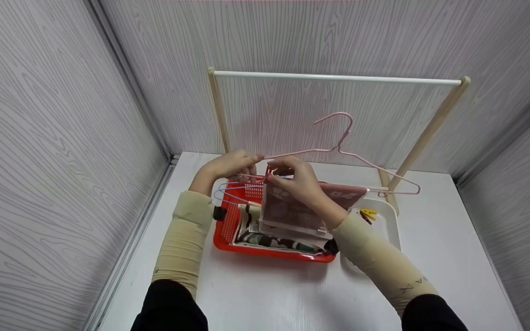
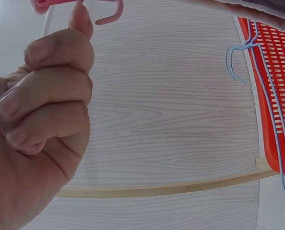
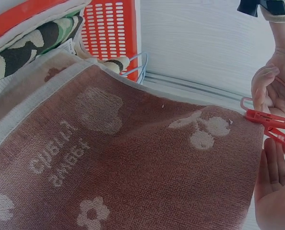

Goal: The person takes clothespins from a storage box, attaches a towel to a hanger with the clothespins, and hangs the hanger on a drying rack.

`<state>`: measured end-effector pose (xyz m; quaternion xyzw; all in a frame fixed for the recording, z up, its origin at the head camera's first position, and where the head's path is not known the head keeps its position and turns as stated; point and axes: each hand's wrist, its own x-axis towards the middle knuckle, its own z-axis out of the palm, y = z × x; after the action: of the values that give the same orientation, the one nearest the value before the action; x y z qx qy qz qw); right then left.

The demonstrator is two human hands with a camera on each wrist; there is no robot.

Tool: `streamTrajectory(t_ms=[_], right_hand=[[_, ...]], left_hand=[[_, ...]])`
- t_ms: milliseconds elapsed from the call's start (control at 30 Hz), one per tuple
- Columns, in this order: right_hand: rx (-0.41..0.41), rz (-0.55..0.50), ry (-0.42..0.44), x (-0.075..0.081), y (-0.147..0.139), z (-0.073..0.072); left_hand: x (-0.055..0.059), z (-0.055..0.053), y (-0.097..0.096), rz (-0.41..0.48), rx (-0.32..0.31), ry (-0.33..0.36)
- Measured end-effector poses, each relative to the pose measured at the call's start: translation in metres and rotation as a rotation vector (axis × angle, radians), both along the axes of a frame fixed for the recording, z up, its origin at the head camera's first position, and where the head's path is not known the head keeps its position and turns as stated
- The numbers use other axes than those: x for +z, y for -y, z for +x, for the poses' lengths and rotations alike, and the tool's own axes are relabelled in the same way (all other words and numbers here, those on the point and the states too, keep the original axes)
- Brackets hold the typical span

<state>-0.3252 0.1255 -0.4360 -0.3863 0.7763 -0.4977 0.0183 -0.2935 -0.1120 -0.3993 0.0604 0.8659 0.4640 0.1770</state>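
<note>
My left hand grips the left end of a pink wire hanger, its fingers curled round the wire in the left wrist view. The hanger's hook points up. Over its lower bar hangs a dusky red towel with pale flowers, lettering and a whitish border. My right hand pinches a red clothespin between thumb and fingers. In the right wrist view that clothespin sits at the towel's top corner, by the hanger wire.
Below the hands stands a red basket with a camouflage-patterned towel and blue hangers at its left side. A white tray to the right holds a yellow clothespin. Behind rises a rack with a white rod.
</note>
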Motion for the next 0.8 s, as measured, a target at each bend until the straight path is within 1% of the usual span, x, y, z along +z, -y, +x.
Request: streamTrajectory(t_ms=[200, 467, 633, 700, 800], right_hand=[[-0.001, -0.025, 0.014, 0.000, -0.003, 0.002], [0.000, -0.053, 0.023, -0.006, -0.009, 0.004], [0.002, -0.070, 0.074, -0.007, -0.012, 0.005], [0.003, -0.078, 0.093, -0.006, -0.013, 0.006], [0.011, -0.093, 0.106, -0.005, -0.015, 0.007]], left_hand=[[-0.002, 0.000, 0.001, -0.025, -0.018, -0.040], [-0.005, -0.001, 0.000, -0.027, -0.018, -0.059], [-0.004, -0.002, 0.001, -0.054, -0.022, -0.075], [-0.004, -0.002, 0.002, -0.048, -0.018, -0.069], [-0.005, -0.003, 0.003, -0.013, -0.016, -0.047]])
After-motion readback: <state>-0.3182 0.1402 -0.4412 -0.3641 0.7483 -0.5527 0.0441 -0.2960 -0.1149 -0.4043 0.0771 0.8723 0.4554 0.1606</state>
